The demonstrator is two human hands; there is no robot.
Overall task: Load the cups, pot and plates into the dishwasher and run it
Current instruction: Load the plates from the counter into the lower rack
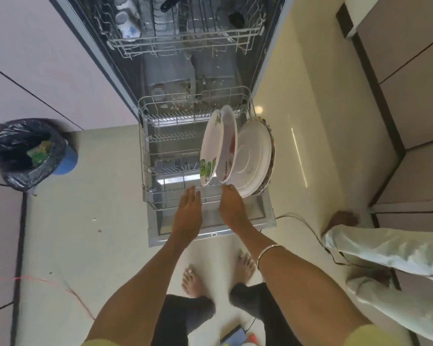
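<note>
Three plates are stood upright in the lower rack; three cups are seen above. The left hand is held flat, gripping nothing. The right hand's grip cannot be told.

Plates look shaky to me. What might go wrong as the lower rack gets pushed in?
The plates lean together at the right end of the lower rack, so a shove may tip or clatter them. The outermost plate seems to overhang the rack's side and might catch the dishwasher wall.
</note>
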